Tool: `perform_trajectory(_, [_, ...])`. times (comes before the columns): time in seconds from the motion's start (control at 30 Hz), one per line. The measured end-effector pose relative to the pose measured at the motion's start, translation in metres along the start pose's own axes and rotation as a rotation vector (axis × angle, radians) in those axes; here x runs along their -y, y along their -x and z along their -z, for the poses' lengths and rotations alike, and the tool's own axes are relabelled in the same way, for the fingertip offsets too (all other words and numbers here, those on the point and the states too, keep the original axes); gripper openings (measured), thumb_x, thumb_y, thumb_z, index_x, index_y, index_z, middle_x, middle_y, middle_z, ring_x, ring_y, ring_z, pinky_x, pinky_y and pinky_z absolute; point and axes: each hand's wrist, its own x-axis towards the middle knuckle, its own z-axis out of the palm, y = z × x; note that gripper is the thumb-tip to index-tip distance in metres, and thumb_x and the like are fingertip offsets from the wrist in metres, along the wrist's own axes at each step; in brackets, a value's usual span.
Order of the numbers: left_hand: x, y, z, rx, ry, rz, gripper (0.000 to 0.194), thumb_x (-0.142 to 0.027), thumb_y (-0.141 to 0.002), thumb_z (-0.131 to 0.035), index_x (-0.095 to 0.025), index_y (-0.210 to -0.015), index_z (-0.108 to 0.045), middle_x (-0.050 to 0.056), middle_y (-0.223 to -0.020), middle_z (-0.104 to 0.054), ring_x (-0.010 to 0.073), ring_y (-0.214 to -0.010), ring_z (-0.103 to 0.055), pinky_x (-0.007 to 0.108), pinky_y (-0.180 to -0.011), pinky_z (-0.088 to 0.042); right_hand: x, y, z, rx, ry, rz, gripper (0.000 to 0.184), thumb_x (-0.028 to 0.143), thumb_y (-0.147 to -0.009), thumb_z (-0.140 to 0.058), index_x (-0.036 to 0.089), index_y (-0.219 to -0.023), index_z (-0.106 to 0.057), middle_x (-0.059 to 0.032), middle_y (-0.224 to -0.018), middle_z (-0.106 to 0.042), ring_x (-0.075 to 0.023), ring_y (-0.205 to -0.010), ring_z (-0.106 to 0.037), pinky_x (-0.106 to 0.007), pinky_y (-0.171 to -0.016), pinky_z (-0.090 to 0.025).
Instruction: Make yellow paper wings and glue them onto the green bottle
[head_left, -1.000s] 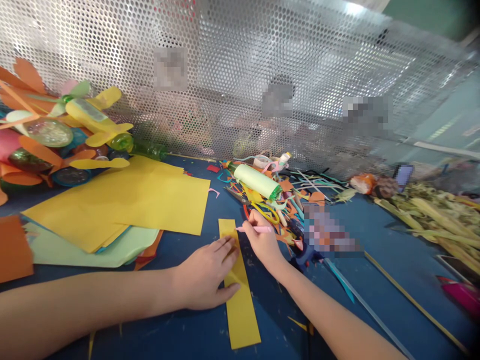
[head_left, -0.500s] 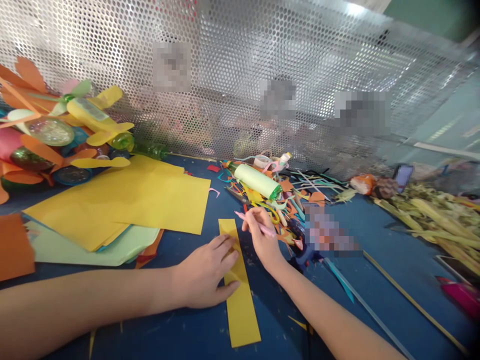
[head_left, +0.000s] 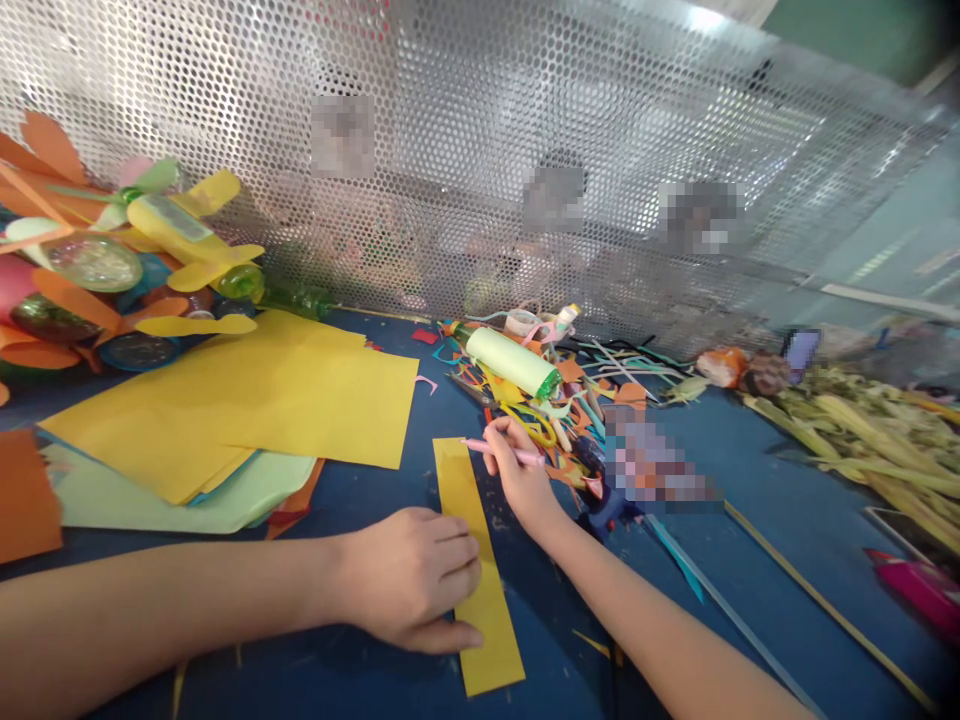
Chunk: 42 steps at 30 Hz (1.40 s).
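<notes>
A long yellow paper strip (head_left: pixel 463 495) lies on the blue table (head_left: pixel 757 470), running away from me. My left hand (head_left: pixel 409 575) rests on the strip's near half, fingers curled down and pressing it flat. My right hand (head_left: pixel 521 470) is closed round a pink pen (head_left: pixel 501 451), whose tip points left over the strip's far end. Just beyond the right hand lie yellow-handled scissors (head_left: pixel 534 425) among paper scraps.
Large yellow sheets (head_left: pixel 262 400) lie stacked at the left over pale green and orange ones. Paper-petal bottle crafts (head_left: pixel 112 260) pile at the far left. A green-wrapped bottle (head_left: pixel 514 362), coloured scraps, a glue gun (head_left: pixel 611 505) and dried husks (head_left: pixel 870 430) crowd the right. A perforated metal screen (head_left: pixel 480 150) closes the back.
My left hand slid nearer along the strip and its fingers curled in. The right hand turned the pink pen so its tip now points over the strip's far end.
</notes>
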Motion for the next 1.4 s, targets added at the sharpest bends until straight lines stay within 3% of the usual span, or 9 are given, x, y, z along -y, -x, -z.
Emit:
perform_trajectory(0.23, [0.004, -0.001, 0.001, 0.03, 0.163, 0.091, 0.043, -0.05, -0.079, -0.045, -0.012, -0.096, -0.057, 0.017, -0.101, -0.059, 0.0283, -0.1, -0.054, 0.039, -0.084, -0.047, -0.001, -0.001, 0.0, -0.029, -0.006, 0.02, 0.022, 0.035, -0.086, -0.043, 0.022, -0.069, -0.042, 0.0072, -0.049, -0.04, -0.0108, -0.048, -0.039, -0.023, -0.052, -0.033])
perform_trajectory(0.4, [0.006, -0.001, 0.007, 0.132, 0.177, 0.14, 0.039, -0.044, -0.08, -0.045, -0.013, -0.1, -0.056, 0.019, -0.131, -0.041, 0.0318, -0.123, -0.036, 0.043, -0.101, -0.032, -0.003, -0.001, 0.001, -0.027, -0.027, 0.049, 0.022, 0.035, -0.087, -0.043, 0.022, -0.069, -0.042, 0.007, -0.05, -0.041, -0.0107, -0.049, -0.04, -0.024, -0.053, -0.034])
perform_trajectory(0.53, [0.007, -0.001, 0.007, 0.161, 0.186, 0.151, 0.037, -0.042, -0.083, -0.042, -0.015, -0.105, -0.055, 0.016, -0.125, -0.048, 0.0288, -0.118, -0.043, 0.045, -0.104, -0.028, -0.001, -0.001, 0.001, -0.019, -0.016, 0.058, 0.023, 0.034, -0.087, -0.043, 0.021, -0.067, -0.041, 0.0071, -0.05, -0.041, -0.0103, -0.049, -0.039, -0.023, -0.052, -0.034])
perform_trajectory(0.73, [0.005, -0.001, 0.007, 0.069, 0.132, 0.157, 0.037, -0.045, -0.079, -0.046, -0.013, -0.093, -0.06, 0.016, -0.109, -0.054, 0.0301, -0.115, -0.043, 0.049, -0.106, -0.019, 0.002, -0.001, 0.002, -0.033, -0.013, 0.066, 0.026, 0.034, -0.087, -0.043, 0.021, -0.064, -0.041, 0.0067, -0.05, -0.04, -0.0108, -0.05, -0.04, -0.023, -0.055, -0.036])
perform_trajectory(0.9, [0.001, -0.001, 0.008, -0.101, 0.158, 0.186, 0.03, -0.034, -0.077, -0.051, -0.01, -0.09, -0.062, 0.014, -0.093, -0.056, 0.0253, -0.096, -0.053, 0.044, -0.096, -0.036, 0.0, -0.002, 0.002, -0.065, -0.071, 0.065, 0.026, 0.039, -0.087, -0.04, 0.022, -0.07, -0.047, 0.0056, -0.052, -0.045, -0.0116, -0.05, -0.043, -0.024, -0.053, -0.036])
perform_trajectory(1.03, [0.001, -0.005, 0.018, -0.24, 0.318, 0.423, 0.025, -0.022, -0.081, -0.047, -0.015, -0.098, -0.064, 0.009, -0.091, -0.055, 0.0172, -0.082, -0.055, 0.03, -0.075, -0.048, -0.004, -0.004, 0.003, -0.038, -0.118, 0.012, 0.031, 0.046, -0.086, -0.038, 0.021, -0.08, -0.055, 0.0017, -0.059, -0.057, -0.012, -0.05, -0.046, -0.025, -0.052, -0.038])
perform_trajectory(1.27, [0.016, -0.009, 0.021, -0.476, 0.829, 1.085, 0.036, -0.035, -0.083, -0.046, -0.022, -0.114, -0.058, 0.007, -0.122, -0.048, 0.0229, -0.113, -0.046, 0.034, -0.093, -0.04, -0.017, -0.008, 0.004, -0.104, -0.283, -0.101, 0.038, 0.052, -0.084, -0.036, 0.022, -0.089, -0.058, -0.0043, -0.083, -0.065, -0.0168, -0.064, -0.058, -0.03, -0.06, -0.047])
perform_trajectory(1.33, [0.016, -0.008, 0.013, -0.479, 0.974, 1.105, 0.038, -0.035, -0.083, -0.045, -0.021, -0.118, -0.054, 0.008, -0.129, -0.044, 0.0244, -0.115, -0.046, 0.035, -0.092, -0.043, -0.015, -0.008, 0.004, -0.099, -0.27, -0.087, 0.031, 0.049, -0.083, -0.041, 0.023, -0.091, -0.056, -0.0036, -0.086, -0.063, -0.0181, -0.072, -0.059, -0.031, -0.064, -0.048])
perform_trajectory(1.4, [0.013, -0.008, 0.006, -0.426, 1.108, 1.017, 0.038, -0.032, -0.084, -0.043, -0.017, -0.118, -0.053, 0.012, -0.127, -0.045, 0.0238, -0.108, -0.053, 0.036, -0.087, -0.047, -0.013, -0.007, 0.004, -0.104, -0.177, -0.039, 0.023, 0.04, -0.077, -0.055, 0.023, -0.092, -0.054, -0.0031, -0.088, -0.061, -0.0191, -0.082, -0.059, -0.031, -0.072, -0.048])
